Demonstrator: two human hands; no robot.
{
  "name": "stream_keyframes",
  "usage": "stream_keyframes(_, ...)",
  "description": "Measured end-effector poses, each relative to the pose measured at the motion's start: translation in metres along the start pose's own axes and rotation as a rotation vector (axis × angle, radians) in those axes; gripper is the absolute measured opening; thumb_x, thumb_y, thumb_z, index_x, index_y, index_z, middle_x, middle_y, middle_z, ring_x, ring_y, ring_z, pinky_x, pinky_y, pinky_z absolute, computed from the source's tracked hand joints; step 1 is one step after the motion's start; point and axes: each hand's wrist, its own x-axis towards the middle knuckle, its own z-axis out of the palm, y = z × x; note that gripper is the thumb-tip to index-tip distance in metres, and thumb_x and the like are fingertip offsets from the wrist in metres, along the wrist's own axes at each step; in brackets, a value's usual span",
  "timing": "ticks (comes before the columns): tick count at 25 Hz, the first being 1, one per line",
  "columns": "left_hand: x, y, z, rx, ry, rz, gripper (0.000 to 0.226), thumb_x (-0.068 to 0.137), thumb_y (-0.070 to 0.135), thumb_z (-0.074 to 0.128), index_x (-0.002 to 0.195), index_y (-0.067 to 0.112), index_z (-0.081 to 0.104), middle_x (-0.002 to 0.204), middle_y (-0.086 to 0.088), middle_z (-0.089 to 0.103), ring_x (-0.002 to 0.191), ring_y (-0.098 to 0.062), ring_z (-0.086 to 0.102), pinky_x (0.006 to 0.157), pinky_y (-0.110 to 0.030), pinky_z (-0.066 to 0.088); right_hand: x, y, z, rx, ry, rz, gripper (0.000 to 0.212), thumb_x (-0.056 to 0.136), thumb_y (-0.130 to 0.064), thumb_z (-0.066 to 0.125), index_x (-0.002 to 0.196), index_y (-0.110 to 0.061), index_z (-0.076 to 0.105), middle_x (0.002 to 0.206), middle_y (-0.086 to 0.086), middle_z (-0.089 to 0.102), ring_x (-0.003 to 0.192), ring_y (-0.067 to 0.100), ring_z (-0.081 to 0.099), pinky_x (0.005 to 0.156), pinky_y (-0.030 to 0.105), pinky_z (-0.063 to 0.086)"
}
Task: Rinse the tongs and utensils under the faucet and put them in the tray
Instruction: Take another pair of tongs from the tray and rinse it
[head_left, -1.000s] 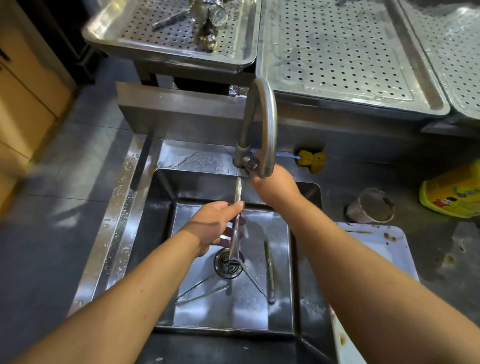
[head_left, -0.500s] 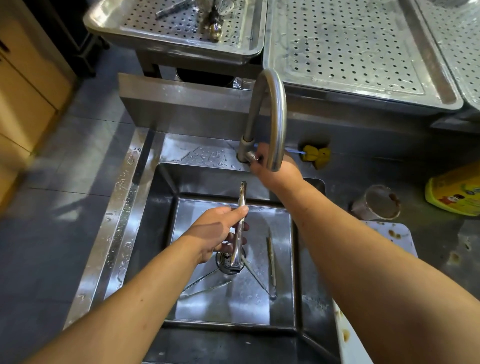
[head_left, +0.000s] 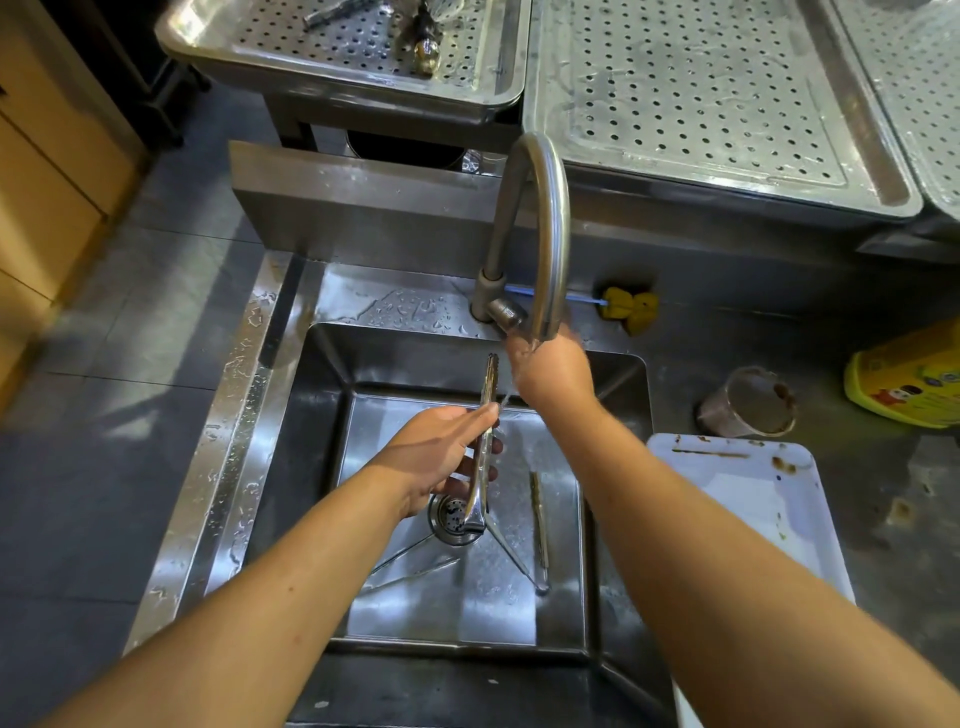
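Observation:
My left hand (head_left: 441, 452) grips steel tongs (head_left: 484, 415) over the sink (head_left: 332, 415), with their toothed tips pointing up toward the faucet (head_left: 540, 218). My right hand (head_left: 550, 369) is under the spout, just beside the faucet lever (head_left: 506, 314); its fingers are hidden behind the spout. Water seems to run over that hand. Several slim metal utensils (head_left: 537, 525) lie on the sink floor around the drain (head_left: 452, 517). A perforated steel tray (head_left: 343, 47) at the back left holds a few washed utensils.
Larger perforated trays (head_left: 701, 93) stand behind the faucet. A dirty white tray (head_left: 753, 499) sits right of the sink, with a stained cup (head_left: 748, 402), a yellow package (head_left: 909, 379) and a yellow brush (head_left: 628, 306) on the counter. Floor tiles lie to the left.
The view has tilted down a little. My right hand has slid from the faucet lever to under the spout. The tongs have stayed in my left hand, raised slightly.

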Motion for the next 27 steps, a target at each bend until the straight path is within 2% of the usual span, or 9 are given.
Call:
stream_keyframes(3,0.003,-0.001,0.001,0.042,-0.017,0.032,0.038,0.101,0.051,0.061,0.114,0.017,0.073,0.088,0.000,0.082,0.064,-0.016,0.074,0.062,-0.032,0.059,-0.030,0.034,0.023,0.555,-0.316,0.197,0.049,0.105,-0.048,0.049,0.115,-0.002,0.063,0.096,0.011,0.079,0.077,0.026,0.076,0.060,0.035,0.059)
stream_keyframes(5,0.005,-0.005,0.000,0.080,-0.029,0.048,0.037,0.102,0.053,0.058,0.113,0.021,0.073,0.098,-0.006,0.083,0.068,-0.016,0.075,0.068,-0.035,0.060,-0.039,0.049,0.032,0.763,-0.447,0.221,0.043,0.105,-0.044,0.055,0.112,-0.003,0.063,0.098,0.013,0.081,0.065,0.018,0.074,0.054,0.031,0.056)
stream_keyframes(7,0.006,-0.010,0.000,0.100,-0.023,0.070,0.036,0.102,0.052,0.058,0.112,0.022,0.074,0.102,-0.009,0.081,0.071,-0.015,0.075,0.073,-0.036,0.061,-0.038,0.056,0.033,0.781,-0.453,0.167,0.033,0.104,-0.036,0.059,0.112,-0.004,0.062,0.099,0.012,0.081,0.060,0.016,0.069,0.054,0.032,0.051)
stream_keyframes(11,0.003,-0.015,0.004,0.119,-0.017,0.108,0.032,0.097,0.052,0.057,0.111,0.030,0.075,0.107,-0.007,0.079,0.072,-0.008,0.070,0.083,-0.039,0.061,-0.035,0.053,0.027,0.702,-0.358,0.152,0.039,0.105,-0.036,0.056,0.115,0.002,0.058,0.086,0.013,0.080,0.042,0.016,0.056,0.047,0.030,0.043)
stream_keyframes(15,0.002,-0.007,0.013,0.175,-0.032,0.098,0.032,0.098,0.047,0.049,0.109,0.028,0.073,0.091,0.004,0.075,0.067,-0.010,0.068,0.074,-0.036,0.057,-0.034,0.049,0.024,0.686,-0.307,0.174,0.041,0.108,-0.041,0.048,0.115,-0.002,0.057,0.092,0.017,0.080,0.038,0.018,0.052,0.045,0.030,0.041)
stream_keyframes(18,0.002,0.001,0.021,0.055,0.054,0.060,0.035,0.109,0.041,0.044,0.114,0.016,0.068,0.092,-0.007,0.073,0.054,-0.010,0.064,0.053,-0.028,0.054,-0.036,0.051,0.024,0.848,-0.395,0.182,0.039,0.108,-0.036,0.048,0.122,-0.001,0.058,0.099,0.015,0.080,0.056,0.019,0.067,0.054,0.033,0.052)
stream_keyframes(20,-0.002,0.005,0.023,-0.046,0.071,0.021,0.037,0.112,0.039,0.040,0.118,0.013,0.066,0.089,-0.012,0.070,0.048,-0.013,0.060,0.045,-0.025,0.049,-0.038,0.054,0.024,0.894,-0.415,0.181,0.029,0.108,-0.026,0.051,0.124,-0.003,0.058,0.093,0.011,0.080,0.066,0.021,0.072,0.059,0.034,0.056)
stream_keyframes(23,-0.007,0.001,0.024,0.024,0.121,-0.023,0.039,0.112,0.042,0.035,0.116,0.023,0.069,0.084,-0.011,0.072,0.047,-0.019,0.064,0.045,-0.026,0.054,-0.039,0.053,0.023,0.775,-0.328,0.143,0.023,0.108,-0.028,0.053,0.113,-0.006,0.058,0.081,0.006,0.079,0.063,0.020,0.073,0.055,0.033,0.055)
stream_keyframes(27,-0.007,-0.010,0.025,0.070,0.211,-0.092,0.029,0.109,0.032,0.042,0.111,0.015,0.065,0.081,-0.010,0.076,0.043,-0.020,0.065,0.042,-0.026,0.054,-0.041,0.040,0.023,0.675,-0.256,0.112,0.036,0.107,-0.041,0.053,0.100,-0.006,0.060,0.071,0.008,0.076,0.059,0.026,0.070,0.056,0.034,0.058)
